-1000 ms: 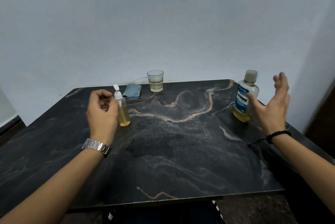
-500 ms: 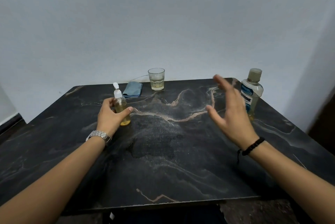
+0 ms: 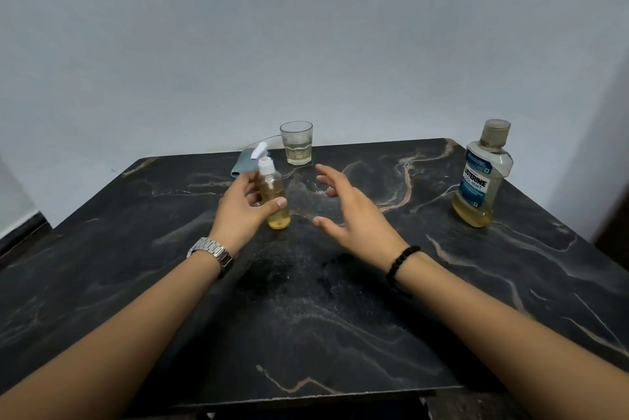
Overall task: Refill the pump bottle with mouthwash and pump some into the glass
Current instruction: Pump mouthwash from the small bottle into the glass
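The right hand point(image 3: 354, 215) is now hovering over the middle of the desk point(image 3: 306, 317), having swung in from beside the mouthwash bottle point(image 3: 483, 178); its grip is released, fingers spread toward the pump bottle point(image 3: 274, 195). The left hand point(image 3: 243, 212) is now grasping that pump bottle, which is standing left of centre, tilted slightly. The mouthwash bottle is standing capped, well apart at the right edge. Farther back, the glass point(image 3: 296, 144) is holding a little pale liquid. A blue cloth point(image 3: 243, 164) is lying partly hidden behind the pump head.
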